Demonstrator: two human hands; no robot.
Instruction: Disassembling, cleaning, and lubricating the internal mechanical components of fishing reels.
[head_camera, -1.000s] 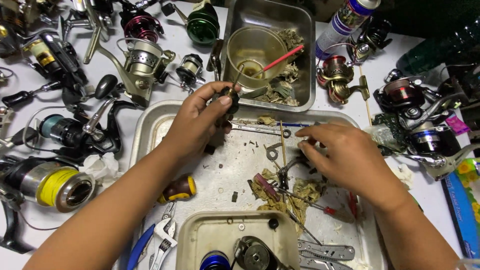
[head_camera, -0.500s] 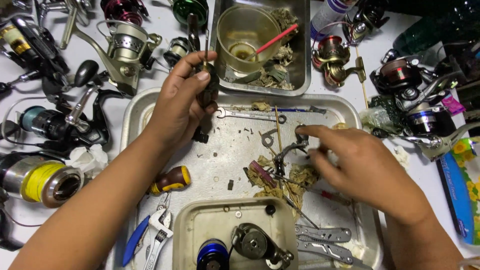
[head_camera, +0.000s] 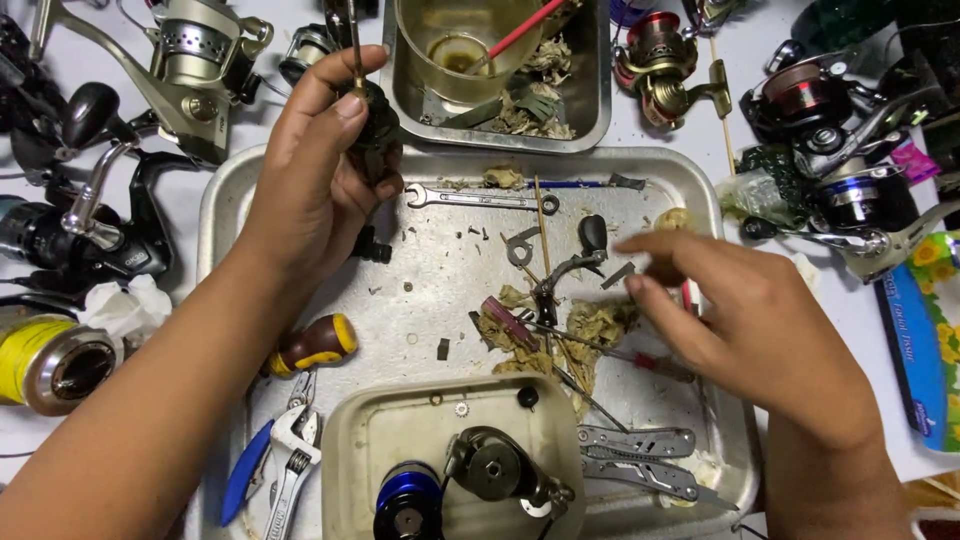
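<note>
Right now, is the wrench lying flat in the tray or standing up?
Lying flat. The wrench rests lengthwise on the floor of the metal tray, near its far edge, untouched by the left hand or right hand.

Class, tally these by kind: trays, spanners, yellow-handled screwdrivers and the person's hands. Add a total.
Trays: 3 (large tray, top tray, bottom tray)
Spanner: 1
Yellow-handled screwdriver: 1
Hands: 2 (left hand holding a dark reel part, right hand)
Total: 7
</note>
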